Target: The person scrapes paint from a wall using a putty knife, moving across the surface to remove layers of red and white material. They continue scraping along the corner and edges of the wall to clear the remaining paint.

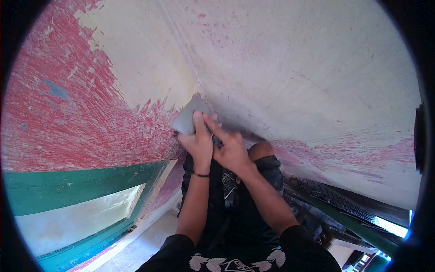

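A flat grey scraper (189, 117) is held tilted against the red, scratched wall, close to the corner where two walls meet. My left hand (198, 144) grips its lower part, one finger stretched along the grey face and the thumb out at the side. Close beside it, my right hand (232, 149) is closed at the scraper's lower end, its fingertips reaching up near the left fingers. A small dark piece with a bit of red shows between the two hands. Both hands are slightly blurred.
Red paint on the left wall (77, 113) is scratched and stops at a ragged cream patch (140, 54). Right of the corner is a pale wall (308, 68) with pink streaks. A green window frame (90, 188) stands lower left; dark metal mesh (335, 199) lies lower right.
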### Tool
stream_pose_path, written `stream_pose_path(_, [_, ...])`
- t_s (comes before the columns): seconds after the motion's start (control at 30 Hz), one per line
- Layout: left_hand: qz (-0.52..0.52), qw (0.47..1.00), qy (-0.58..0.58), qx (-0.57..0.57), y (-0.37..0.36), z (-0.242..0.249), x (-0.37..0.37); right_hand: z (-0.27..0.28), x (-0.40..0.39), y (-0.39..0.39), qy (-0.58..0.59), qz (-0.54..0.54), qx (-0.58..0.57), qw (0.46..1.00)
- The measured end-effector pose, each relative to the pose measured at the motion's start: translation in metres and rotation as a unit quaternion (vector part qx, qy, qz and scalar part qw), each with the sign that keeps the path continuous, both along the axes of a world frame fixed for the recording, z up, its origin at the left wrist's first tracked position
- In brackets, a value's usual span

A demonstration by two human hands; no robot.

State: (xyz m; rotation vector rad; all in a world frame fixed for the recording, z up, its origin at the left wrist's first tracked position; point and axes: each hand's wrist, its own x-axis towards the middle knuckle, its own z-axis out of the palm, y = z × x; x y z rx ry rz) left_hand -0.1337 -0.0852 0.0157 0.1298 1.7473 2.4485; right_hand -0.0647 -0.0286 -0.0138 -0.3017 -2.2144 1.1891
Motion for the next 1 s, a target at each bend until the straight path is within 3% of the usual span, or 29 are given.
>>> stream_pose_path(0.2, [0.002, 1.000, 0.000, -0.008, 0.004, 0.008, -0.002, 0.008, 0.005, -0.001, -0.068, 0.013, -0.013, 0.998])
stream_pose_path(0.37, [0.008, 1.000, 0.002, -0.015, -0.006, 0.004, 0.000, 0.001, 0.001, -0.012, 0.038, -0.004, 0.014, 0.999])
stream_pose_path(0.47, [0.004, 1.000, -0.012, -0.008, 0.003, 0.013, -0.001, 0.013, 0.001, 0.005, -0.038, 0.013, -0.022, 0.999])
stream_pose_path(0.77, [0.021, 0.999, 0.037, -0.034, -0.010, -0.005, -0.001, 0.010, 0.009, 0.000, -0.055, 0.057, -0.053, 0.995])
stream_pose_path(1.0, [0.018, 0.999, 0.029, -0.016, -0.008, 0.003, 0.003, 0.015, 0.010, -0.008, -0.067, 0.027, -0.039, 0.997])
